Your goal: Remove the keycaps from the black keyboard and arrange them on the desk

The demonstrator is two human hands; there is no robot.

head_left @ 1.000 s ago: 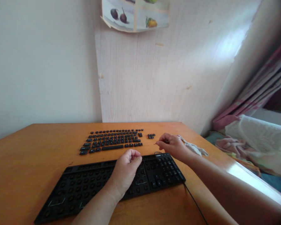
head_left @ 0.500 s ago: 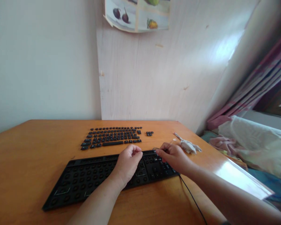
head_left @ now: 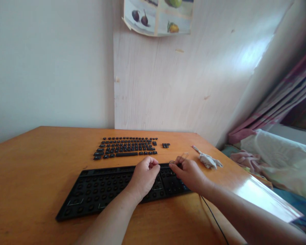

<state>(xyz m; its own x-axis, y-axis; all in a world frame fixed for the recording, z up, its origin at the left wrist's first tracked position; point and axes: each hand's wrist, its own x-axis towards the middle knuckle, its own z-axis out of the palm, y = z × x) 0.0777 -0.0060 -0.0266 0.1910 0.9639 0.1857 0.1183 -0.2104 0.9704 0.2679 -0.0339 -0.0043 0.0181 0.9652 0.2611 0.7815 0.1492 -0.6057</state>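
Note:
A black keyboard (head_left: 109, 185) lies across the desk, most of its left and middle part stripped of keycaps, with caps still on the number pad at the right. Over its middle, my left hand (head_left: 146, 175) is closed, thumb against forefinger; anything between them is hidden. My right hand (head_left: 190, 172) is closed above the number pad. Thin wire loops stick up from behind its fingers, looking like a wire keycap puller (head_left: 186, 155); most of it is covered by the hand. Loose black keycaps (head_left: 126, 147) lie in rows beyond the keyboard.
A small group of keycaps (head_left: 165, 145) sits right of the rows. A crumpled grey-white cloth (head_left: 207, 161) lies farther right. The keyboard's cable (head_left: 214, 217) runs toward the front edge. Behind the wooden desk (head_left: 51, 153) stands a pale wall panel. Bedding (head_left: 277, 153) is at the right.
My right hand has come from beyond the keyboard, by the small keycap group, back over the number pad. My left hand stays closed over the middle. The camera view has shifted slightly.

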